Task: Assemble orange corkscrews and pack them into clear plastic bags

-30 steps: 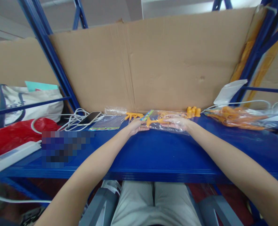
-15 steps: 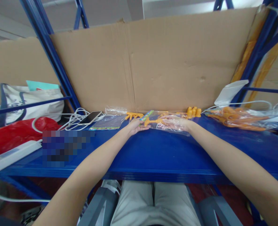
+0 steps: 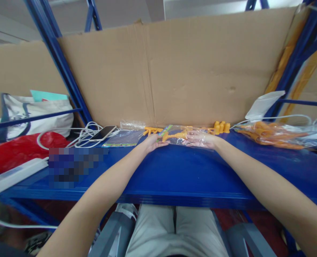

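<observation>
A clear plastic bag point(image 3: 179, 142) with a bright printed strip at its left end lies between my hands, just above the blue shelf. An orange plastic toy part point(image 3: 171, 136) with a thin stem and wider ends shows through or against the film. My left hand point(image 3: 153, 142) pinches the bag by its printed end. Over at the other end, my right hand point(image 3: 201, 139) holds the bag with its fingers pointing left; shiny film covers part of them. I cannot tell whether those fingers are inside the bag or under it. More orange branching pieces point(image 3: 153, 130) lie just behind my left hand.
Another clear bag point(image 3: 123, 138) lies left, beside a phone point(image 3: 103, 133) and white cables point(image 3: 85, 137). Orange cylinders point(image 3: 222, 127) stand against the cardboard point(image 3: 190, 71). A bag of orange parts point(image 3: 271, 134) lies right. Far left are a red bag point(image 3: 26, 150) and a power strip point(image 3: 16, 176).
The orange toy part and the bag's printed end have shifted slightly left and up. Both hands keep nearly the same places, the left one a little further left.
</observation>
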A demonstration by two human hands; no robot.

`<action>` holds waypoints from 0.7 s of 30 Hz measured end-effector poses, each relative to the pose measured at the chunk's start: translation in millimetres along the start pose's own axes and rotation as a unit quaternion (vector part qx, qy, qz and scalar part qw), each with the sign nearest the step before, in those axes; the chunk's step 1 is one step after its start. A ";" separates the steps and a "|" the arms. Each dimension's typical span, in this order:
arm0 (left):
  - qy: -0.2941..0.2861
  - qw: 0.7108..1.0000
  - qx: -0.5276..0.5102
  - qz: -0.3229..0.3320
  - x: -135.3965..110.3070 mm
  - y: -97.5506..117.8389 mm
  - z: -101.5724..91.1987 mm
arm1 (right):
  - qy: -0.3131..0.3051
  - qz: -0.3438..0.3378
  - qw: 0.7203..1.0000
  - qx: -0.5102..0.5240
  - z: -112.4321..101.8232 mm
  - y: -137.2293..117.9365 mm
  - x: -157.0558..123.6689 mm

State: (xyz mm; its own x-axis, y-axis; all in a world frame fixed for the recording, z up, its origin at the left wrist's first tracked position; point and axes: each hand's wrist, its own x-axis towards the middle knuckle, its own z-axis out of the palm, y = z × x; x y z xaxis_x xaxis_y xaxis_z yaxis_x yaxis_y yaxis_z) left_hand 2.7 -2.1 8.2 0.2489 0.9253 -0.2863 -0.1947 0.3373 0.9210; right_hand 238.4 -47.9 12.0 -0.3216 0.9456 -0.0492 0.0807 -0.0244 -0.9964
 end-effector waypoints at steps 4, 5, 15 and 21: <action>-0.007 1.000 -0.001 -0.007 1.1 -1.4 -0.6 | -0.019 -0.001 1.000 -0.022 -5.1 6.6 4.3; -0.010 1.000 -0.001 -0.008 1.7 -1.8 -0.9 | -0.025 0.001 0.999 -0.025 -6.1 8.6 5.6; -0.017 0.999 0.016 -0.034 3.1 1.7 -9.8 | -0.046 0.000 0.998 0.046 -8.4 17.9 14.1; -0.040 0.999 0.010 -0.033 6.4 4.9 -19.4 | -0.075 -0.005 0.996 0.043 -4.3 19.9 15.9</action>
State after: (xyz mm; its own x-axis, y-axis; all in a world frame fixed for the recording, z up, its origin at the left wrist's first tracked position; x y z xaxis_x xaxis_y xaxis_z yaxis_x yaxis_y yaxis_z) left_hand -15.0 8.9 5.8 0.3358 0.8840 -0.3253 -0.1556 0.3927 0.9064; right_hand 238.9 -32.0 -8.3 -0.4596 0.8871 -0.0425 -0.0030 -0.0494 -0.9988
